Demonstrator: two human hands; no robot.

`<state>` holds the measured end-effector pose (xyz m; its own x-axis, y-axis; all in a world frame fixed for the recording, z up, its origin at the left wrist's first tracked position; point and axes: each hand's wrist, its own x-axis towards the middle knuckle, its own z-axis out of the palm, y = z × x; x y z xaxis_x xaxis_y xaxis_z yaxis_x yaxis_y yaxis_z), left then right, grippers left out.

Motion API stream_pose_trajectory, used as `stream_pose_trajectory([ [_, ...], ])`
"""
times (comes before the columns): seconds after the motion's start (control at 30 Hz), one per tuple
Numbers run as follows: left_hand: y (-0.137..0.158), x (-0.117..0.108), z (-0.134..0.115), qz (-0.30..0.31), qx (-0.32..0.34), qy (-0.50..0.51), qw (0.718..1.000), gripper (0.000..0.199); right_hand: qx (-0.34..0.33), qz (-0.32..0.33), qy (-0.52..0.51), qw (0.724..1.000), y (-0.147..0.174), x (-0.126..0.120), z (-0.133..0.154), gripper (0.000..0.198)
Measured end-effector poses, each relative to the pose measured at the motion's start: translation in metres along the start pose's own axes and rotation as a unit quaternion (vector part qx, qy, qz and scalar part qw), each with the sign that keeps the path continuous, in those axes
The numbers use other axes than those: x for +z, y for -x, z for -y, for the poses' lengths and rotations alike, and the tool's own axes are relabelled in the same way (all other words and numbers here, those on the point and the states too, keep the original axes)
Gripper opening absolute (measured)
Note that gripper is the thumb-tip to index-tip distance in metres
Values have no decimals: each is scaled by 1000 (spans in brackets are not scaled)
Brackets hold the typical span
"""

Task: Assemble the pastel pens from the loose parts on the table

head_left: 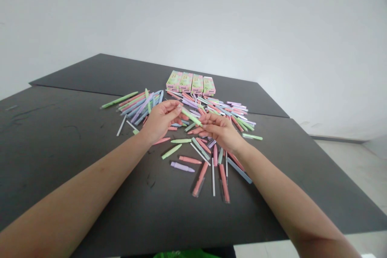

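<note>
Hands both busy: left hand (pixel 165 119) and right hand (pixel 218 130) pinch opposite ends of slim light-green plastic pen (pixel 192 117), held between them above dark-grey flat bench (pixel 151 213); loose pastel plastic pen parts (pixel 200 148) around and below; four pink-and-green cardboard boxes (pixel 186 82) beyond.

L grip (pixel 161 119), R grip (pixel 222 131) hold grn pen (pixel 192 117) above loose pens (pixel 182 167).
</note>
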<state>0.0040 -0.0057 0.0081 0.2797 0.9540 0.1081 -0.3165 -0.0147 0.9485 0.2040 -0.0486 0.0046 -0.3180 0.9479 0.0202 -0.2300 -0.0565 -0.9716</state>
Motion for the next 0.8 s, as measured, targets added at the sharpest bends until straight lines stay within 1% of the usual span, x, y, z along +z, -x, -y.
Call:
stream_pose_trajectory([
  [0.07, 0, 0, 0, -1, -2, 0, 1000, 30, 4, 2, -12, 1000, 0, 0, 1, 23],
  [0.27, -5, -3, 6, 1, 30, 9, 1000, 31, 10, 6, -18, 1000, 1, 0, 2, 24],
  [0.5, -4, -4, 4, 0, 13, -5, 1000, 28, 6, 7, -7, 1000, 1, -2, 1, 27],
  [0.63, -2, -3, 3, 0, -6, -8, 1000, 29, 8, -8, -7, 1000, 1, -1, 1, 26],
  [0.8, -2, -2, 4, 0, 6, -11, 1000, 33, 2, -19, 1, 1000, 1, 0, 1, 28],
])
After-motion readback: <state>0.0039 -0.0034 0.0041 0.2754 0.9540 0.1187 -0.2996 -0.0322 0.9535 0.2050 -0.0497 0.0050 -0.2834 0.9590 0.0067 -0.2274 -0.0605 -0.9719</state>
